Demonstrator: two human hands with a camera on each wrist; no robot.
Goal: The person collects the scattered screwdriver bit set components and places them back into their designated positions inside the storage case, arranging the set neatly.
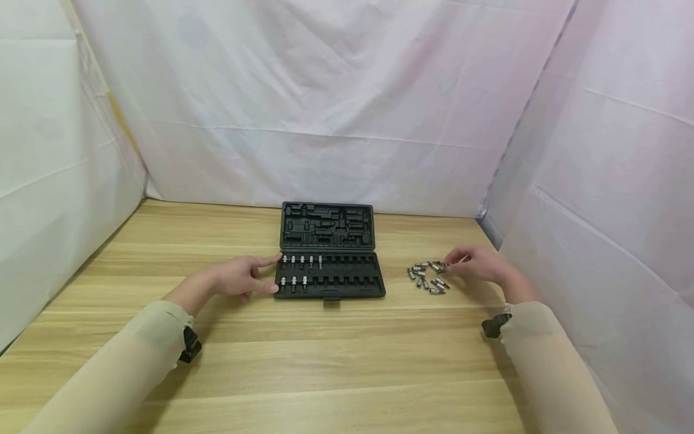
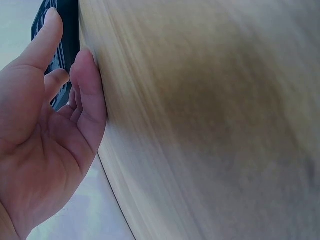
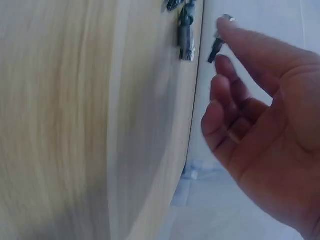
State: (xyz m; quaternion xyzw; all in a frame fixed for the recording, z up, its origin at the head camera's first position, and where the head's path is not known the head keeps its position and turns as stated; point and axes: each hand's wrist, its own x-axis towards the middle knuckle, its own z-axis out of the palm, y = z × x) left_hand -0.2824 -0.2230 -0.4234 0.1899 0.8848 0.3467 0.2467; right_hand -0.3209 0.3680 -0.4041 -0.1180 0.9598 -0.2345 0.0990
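A black socket case [image 1: 329, 298] lies unfolded on the table, its lid leaning back. Several bit sockets [image 1: 302, 260] stand in the left slots of its two rows. My left hand [image 1: 242, 278] touches the left end of the case, index finger at the back corner and thumb at the front one. In the left wrist view its other fingers bend inward beside the case. My right hand [image 1: 479, 265] is over the right side of a loose pile of bit sockets [image 1: 425, 283]. Between its thumb and fingertips it pinches one bit socket [image 3: 216, 47], dark tip pointing down.
The wooden table [image 1: 336, 361] extends in front of the case and to both sides. White cloth walls [image 1: 325, 120] enclose it at the back, left and right. The slots [image 1: 352, 281] on the right of both rows hold no sockets.
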